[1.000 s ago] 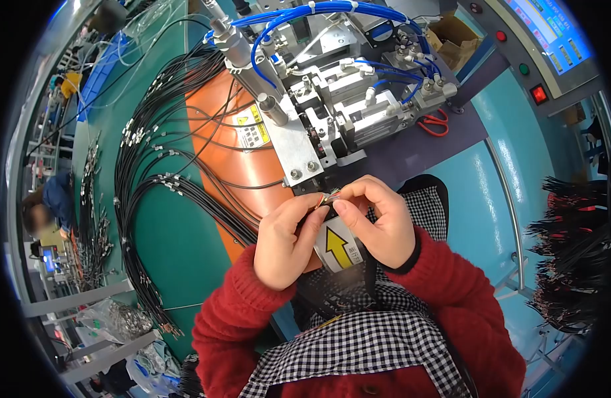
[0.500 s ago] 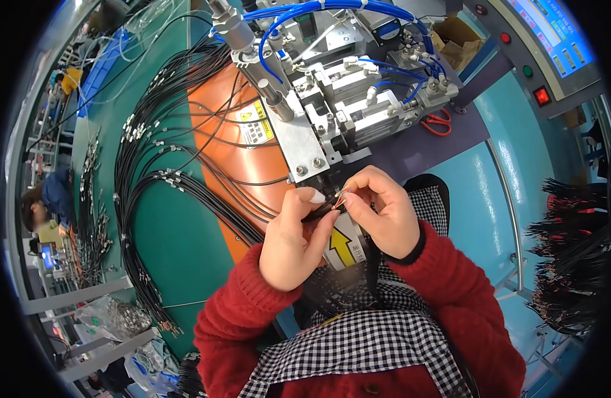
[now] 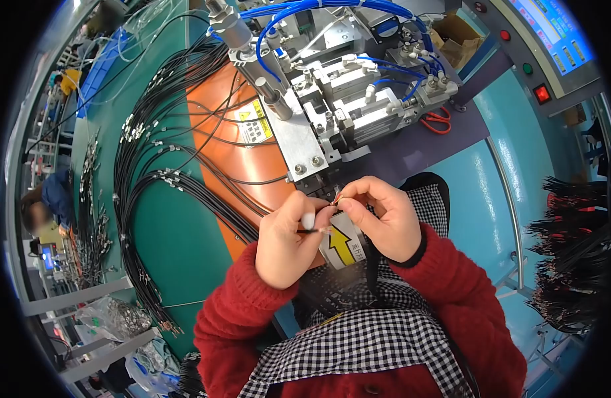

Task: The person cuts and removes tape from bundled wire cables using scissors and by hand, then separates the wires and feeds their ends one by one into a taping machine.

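Note:
Thin coloured wires (image 3: 337,196), red and yellow among them, stick up between my two hands in front of the machine. My right hand (image 3: 386,222) pinches these wires between thumb and forefinger. My left hand (image 3: 284,237) is closed around a black cable (image 3: 308,231), whose pale end points toward the arrow label; the fingertips meet those of my right hand at the wires. Fingers hide much of the cable. Just beyond both hands stands the machine's metal block (image 3: 304,149).
A bundle of black cables (image 3: 130,192) curves over the green table (image 3: 179,245) and orange plate (image 3: 236,159). Red-handled scissors (image 3: 436,121) lie right of the pneumatic cylinders. A control panel (image 3: 551,60) is at upper right; more cables (image 3: 567,259) hang at far right.
My left hand has shifted slightly left, and its fingers have curled, bringing a black cable piece with a pale end into view. My right fingers have closed nearer the wires' tips.

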Available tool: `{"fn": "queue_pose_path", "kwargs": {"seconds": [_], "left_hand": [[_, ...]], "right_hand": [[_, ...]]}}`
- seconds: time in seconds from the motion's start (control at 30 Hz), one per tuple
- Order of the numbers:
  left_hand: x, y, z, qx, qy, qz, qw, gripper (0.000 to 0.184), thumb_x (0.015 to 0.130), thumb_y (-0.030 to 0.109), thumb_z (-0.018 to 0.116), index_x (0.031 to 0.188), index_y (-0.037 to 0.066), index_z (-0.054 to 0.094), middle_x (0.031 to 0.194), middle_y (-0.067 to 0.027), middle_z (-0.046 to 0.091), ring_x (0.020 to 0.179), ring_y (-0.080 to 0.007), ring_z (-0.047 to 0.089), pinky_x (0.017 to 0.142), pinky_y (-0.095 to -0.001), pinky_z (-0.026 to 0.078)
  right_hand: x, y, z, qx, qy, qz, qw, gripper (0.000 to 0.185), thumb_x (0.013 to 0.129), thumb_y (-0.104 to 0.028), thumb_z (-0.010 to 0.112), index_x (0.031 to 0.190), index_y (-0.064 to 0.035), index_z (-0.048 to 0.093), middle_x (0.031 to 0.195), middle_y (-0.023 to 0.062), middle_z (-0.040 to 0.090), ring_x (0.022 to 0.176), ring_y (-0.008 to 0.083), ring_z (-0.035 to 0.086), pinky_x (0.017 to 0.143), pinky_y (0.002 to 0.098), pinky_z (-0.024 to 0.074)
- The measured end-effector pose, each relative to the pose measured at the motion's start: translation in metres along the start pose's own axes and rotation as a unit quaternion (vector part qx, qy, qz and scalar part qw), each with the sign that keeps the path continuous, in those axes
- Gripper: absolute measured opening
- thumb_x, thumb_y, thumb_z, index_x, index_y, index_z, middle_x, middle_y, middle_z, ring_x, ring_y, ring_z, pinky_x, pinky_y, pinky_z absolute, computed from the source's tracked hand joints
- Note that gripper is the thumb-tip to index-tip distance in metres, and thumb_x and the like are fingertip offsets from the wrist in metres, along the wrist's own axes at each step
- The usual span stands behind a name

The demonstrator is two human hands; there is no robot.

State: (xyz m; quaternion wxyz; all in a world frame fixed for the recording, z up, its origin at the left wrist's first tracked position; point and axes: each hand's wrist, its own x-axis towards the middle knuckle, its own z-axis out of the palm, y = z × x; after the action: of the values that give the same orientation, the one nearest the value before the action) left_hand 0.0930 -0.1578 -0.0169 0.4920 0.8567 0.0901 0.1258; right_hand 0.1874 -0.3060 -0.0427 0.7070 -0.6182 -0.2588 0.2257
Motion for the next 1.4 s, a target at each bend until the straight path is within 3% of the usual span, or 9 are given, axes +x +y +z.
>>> {"fn": "queue_pose_path", "kwargs": {"seconds": [0.17, 0.3, 0.67, 0.83, 0.97, 1.13, 1.17, 1.3, 1.4], "left_hand": [[0.003, 0.011, 0.000, -0.042, 0.016, -0.055, 0.997, 0.033, 0.072, -0.009, 0.065, 0.103, 0.000, 0.064, 0.081, -0.0088, 0.069, 0.063, -0.0166, 0.061, 0.056, -0.0246, 0.048], [0.002, 0.002, 0.003, -0.009, 0.012, -0.026, 1.000, 0.028, 0.067, -0.011, 0.064, 0.093, 0.001, 0.067, 0.079, -0.0089, 0.068, 0.062, -0.0176, 0.061, 0.055, -0.0249, 0.047], [0.001, 0.010, 0.006, 0.142, 0.090, 0.079, 0.983, 0.024, 0.066, -0.010, 0.067, 0.088, 0.000, 0.066, 0.073, -0.0073, 0.065, 0.058, -0.0169, 0.057, 0.053, -0.0253, 0.046], [0.000, 0.011, 0.008, 0.111, 0.107, 0.063, 0.986, 0.023, 0.067, -0.010, 0.068, 0.088, 0.000, 0.064, 0.072, -0.0055, 0.064, 0.058, -0.0140, 0.056, 0.052, -0.0244, 0.045], [0.003, 0.004, 0.008, -0.034, 0.080, -0.027, 0.996, 0.016, 0.075, -0.008, 0.067, 0.089, 0.000, 0.063, 0.075, -0.0039, 0.064, 0.059, -0.0115, 0.055, 0.052, -0.0231, 0.044], [0.004, 0.007, 0.012, -0.242, 0.080, -0.114, 0.960, 0.009, 0.083, -0.006, 0.065, 0.090, 0.000, 0.062, 0.076, -0.0026, 0.064, 0.059, -0.0094, 0.053, 0.052, -0.0218, 0.043], [0.004, 0.008, 0.011, -0.242, 0.080, -0.115, 0.960, 0.009, 0.083, -0.006, 0.065, 0.090, 0.000, 0.062, 0.076, -0.0026, 0.064, 0.059, -0.0094, 0.053, 0.052, -0.0218, 0.043], [0.005, 0.015, 0.003, -0.283, 0.074, -0.138, 0.946, 0.006, 0.087, -0.004, 0.063, 0.091, 0.001, 0.061, 0.077, -0.0026, 0.064, 0.059, -0.0092, 0.052, 0.053, -0.0213, 0.043], [0.003, 0.006, 0.006, -0.212, 0.083, -0.094, 0.969, 0.007, 0.086, -0.004, 0.063, 0.091, 0.001, 0.061, 0.076, -0.0030, 0.064, 0.059, -0.0095, 0.052, 0.053, -0.0217, 0.043]], "right_hand": [[0.001, 0.002, 0.004, 0.027, 0.011, -0.014, 0.999, 0.009, 0.084, -0.003, 0.065, 0.094, -0.0009, 0.064, 0.084, 0.0034, 0.064, 0.066, 0.0096, 0.050, 0.061, 0.0198, 0.0428], [0.001, 0.000, 0.005, 0.005, 0.028, -0.011, 1.000, 0.009, 0.083, -0.001, 0.065, 0.091, -0.0013, 0.064, 0.082, 0.0027, 0.063, 0.064, 0.0088, 0.049, 0.059, 0.0199, 0.0419], [-0.001, -0.011, 0.009, -0.067, 0.029, -0.012, 0.997, 0.010, 0.081, 0.000, 0.064, 0.090, -0.0022, 0.063, 0.079, 0.0008, 0.061, 0.062, 0.0074, 0.045, 0.056, 0.0186, 0.0390], [-0.001, -0.013, 0.015, -0.047, 0.024, 0.012, 0.999, 0.012, 0.085, 0.003, 0.060, 0.096, -0.0008, 0.061, 0.083, 0.0006, 0.060, 0.068, 0.0070, 0.046, 0.063, 0.0173, 0.0390], [0.000, -0.002, 0.020, 0.158, 0.045, 0.089, 0.982, 0.009, 0.082, 0.001, 0.063, 0.090, -0.0023, 0.062, 0.078, -0.0002, 0.061, 0.061, 0.0060, 0.045, 0.057, 0.0177, 0.0388], [0.005, -0.008, 0.011, 0.181, 0.015, 0.129, 0.975, 0.008, 0.084, -0.001, 0.062, 0.092, -0.0020, 0.062, 0.080, 0.0001, 0.061, 0.062, 0.0049, 0.045, 0.058, 0.0164, 0.0389], [0.005, -0.006, 0.009, 0.181, 0.015, 0.130, 0.975, 0.008, 0.084, -0.001, 0.062, 0.092, -0.0020, 0.062, 0.080, 0.0001, 0.061, 0.062, 0.0049, 0.045, 0.058, 0.0164, 0.0389], [0.002, 0.009, 0.006, -0.033, -0.022, 0.044, 0.998, 0.008, 0.087, -0.003, 0.061, 0.096, -0.0012, 0.061, 0.083, 0.0005, 0.062, 0.065, 0.0044, 0.047, 0.060, 0.0150, 0.0400], [0.002, -0.001, 0.003, 0.012, -0.008, 0.056, 0.998, 0.008, 0.088, -0.004, 0.061, 0.096, -0.0011, 0.062, 0.083, 0.0005, 0.062, 0.066, 0.0044, 0.049, 0.060, 0.0148, 0.0407]]}}
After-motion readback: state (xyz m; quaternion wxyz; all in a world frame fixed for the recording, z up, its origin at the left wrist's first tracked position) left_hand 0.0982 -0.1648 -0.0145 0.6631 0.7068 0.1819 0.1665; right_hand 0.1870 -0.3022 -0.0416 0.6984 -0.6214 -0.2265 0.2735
